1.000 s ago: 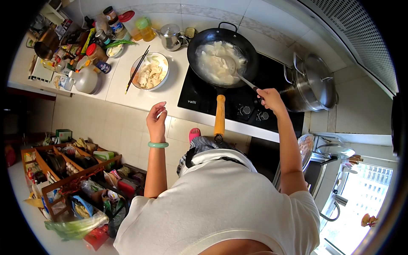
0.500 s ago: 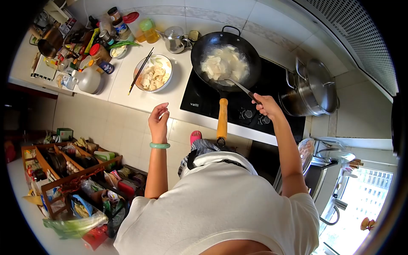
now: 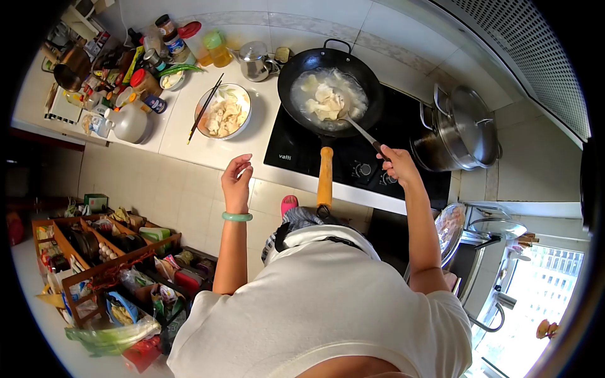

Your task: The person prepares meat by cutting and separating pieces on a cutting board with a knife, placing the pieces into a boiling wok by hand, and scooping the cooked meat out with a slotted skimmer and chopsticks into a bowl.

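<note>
My right hand grips the dark handle of a metal ladle, whose bowl lies among the pale dumplings in cloudy, bubbling liquid. The liquid fills a black wok on the stove, its wooden handle pointing towards me. My left hand hangs in the air in front of the counter edge, fingers loosely curled and apart, holding nothing. Beyond it on the counter stands a bowl of more dumplings, with chopsticks lying across its left rim.
A large steel pot sits at the stove's right. Behind the bowl stand a metal pitcher and an oil jar. Many jars and a white jug crowd the left counter. A wooden divided rack with groceries is at lower left.
The ladle has shifted within the wok, first towards the near side, then slightly back, and the dumplings have moved. My right hand stays on its handle; my left hand remains raised nearly in place.
</note>
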`<action>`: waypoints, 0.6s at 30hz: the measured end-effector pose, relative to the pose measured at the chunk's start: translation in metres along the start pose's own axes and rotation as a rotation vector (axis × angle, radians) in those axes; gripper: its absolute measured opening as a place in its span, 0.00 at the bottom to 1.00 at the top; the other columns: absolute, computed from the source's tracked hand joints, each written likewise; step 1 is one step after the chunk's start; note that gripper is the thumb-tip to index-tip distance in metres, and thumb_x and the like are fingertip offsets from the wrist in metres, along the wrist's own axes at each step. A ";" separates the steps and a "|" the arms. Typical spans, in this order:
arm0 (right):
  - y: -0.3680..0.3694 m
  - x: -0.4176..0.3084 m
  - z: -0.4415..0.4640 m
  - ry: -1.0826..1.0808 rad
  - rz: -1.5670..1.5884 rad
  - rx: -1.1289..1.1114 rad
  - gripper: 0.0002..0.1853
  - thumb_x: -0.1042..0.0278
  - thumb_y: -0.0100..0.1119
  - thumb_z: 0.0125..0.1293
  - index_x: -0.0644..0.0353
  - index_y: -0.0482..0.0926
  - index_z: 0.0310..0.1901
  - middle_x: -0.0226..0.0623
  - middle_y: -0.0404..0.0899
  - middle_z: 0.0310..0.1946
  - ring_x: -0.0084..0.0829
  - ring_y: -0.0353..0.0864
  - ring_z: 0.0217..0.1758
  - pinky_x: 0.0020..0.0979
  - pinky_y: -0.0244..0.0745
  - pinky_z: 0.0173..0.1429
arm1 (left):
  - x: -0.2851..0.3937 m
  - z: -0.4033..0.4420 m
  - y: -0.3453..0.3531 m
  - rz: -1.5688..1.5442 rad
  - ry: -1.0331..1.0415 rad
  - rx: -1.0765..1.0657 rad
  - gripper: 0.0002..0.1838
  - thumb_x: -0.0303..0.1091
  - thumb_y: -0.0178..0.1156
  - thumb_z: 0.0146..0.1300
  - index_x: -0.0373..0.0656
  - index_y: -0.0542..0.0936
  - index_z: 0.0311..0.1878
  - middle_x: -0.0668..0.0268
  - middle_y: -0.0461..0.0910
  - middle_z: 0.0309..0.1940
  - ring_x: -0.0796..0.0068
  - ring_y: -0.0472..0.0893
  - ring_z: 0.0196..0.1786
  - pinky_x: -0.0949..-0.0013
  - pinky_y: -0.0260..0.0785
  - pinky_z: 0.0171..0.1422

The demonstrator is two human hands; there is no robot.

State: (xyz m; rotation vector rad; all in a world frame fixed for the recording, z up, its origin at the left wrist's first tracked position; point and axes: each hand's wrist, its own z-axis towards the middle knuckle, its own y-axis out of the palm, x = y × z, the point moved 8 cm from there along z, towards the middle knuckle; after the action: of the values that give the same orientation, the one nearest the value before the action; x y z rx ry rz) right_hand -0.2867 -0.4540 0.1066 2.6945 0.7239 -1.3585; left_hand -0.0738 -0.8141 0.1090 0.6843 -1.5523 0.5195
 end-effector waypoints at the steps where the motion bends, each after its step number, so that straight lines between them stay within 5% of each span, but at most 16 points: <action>1: -0.004 0.001 0.002 0.014 0.020 -0.019 0.19 0.52 0.55 0.66 0.63 0.76 0.33 0.22 0.63 0.12 0.11 0.53 0.10 0.17 0.41 0.14 | 0.001 -0.001 0.002 -0.003 -0.006 -0.007 0.14 0.16 0.54 0.56 0.37 0.79 0.46 0.69 0.78 0.42 0.81 0.74 0.44 0.78 0.67 0.51; 18: 0.000 0.009 -0.008 0.038 0.150 -0.089 0.18 0.51 0.53 0.67 0.62 0.75 0.35 0.21 0.62 0.13 0.11 0.52 0.10 0.16 0.42 0.14 | -0.002 -0.001 0.002 -0.002 0.008 -0.006 0.14 0.17 0.54 0.56 0.36 0.79 0.46 0.68 0.78 0.42 0.80 0.75 0.44 0.76 0.67 0.53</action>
State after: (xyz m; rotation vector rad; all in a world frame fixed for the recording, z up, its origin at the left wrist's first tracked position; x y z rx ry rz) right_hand -0.2757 -0.4484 0.1045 2.6518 0.5581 -1.2151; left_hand -0.0745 -0.8118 0.1070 0.6787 -1.5443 0.5155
